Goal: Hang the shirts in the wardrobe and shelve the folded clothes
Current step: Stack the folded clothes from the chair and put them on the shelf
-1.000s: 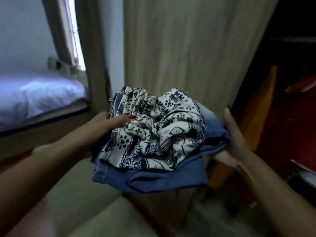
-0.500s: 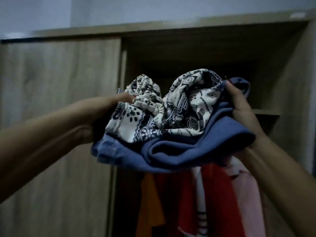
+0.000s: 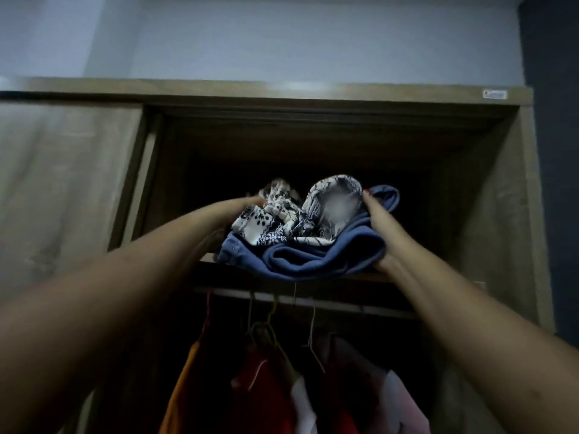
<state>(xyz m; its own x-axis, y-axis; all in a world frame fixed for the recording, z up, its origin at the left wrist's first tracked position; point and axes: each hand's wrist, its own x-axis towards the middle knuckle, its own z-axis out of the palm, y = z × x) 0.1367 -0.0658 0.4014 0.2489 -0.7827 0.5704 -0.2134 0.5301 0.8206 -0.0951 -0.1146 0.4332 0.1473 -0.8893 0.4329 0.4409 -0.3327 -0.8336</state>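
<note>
One pile [image 3: 300, 242] of two garments at the top shelf [image 3: 206, 258].
Left hand [image 3: 247, 205] grips the patterned garment [image 3: 275, 222]; right hand [image 3: 377, 225] curls round the blue garment [image 3: 316, 263] underneath.

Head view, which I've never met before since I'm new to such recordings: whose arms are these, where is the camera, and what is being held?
No machine here: a person wears the camera on the head, so you see their own two arms reaching forward and up. The left hand and right hand grip a pile of folded clothes, a black-and-white patterned cloth on a blue garment, at the lip of the upper shelf of an open wardrobe. Below, hanging clothes fill a rail.
</note>
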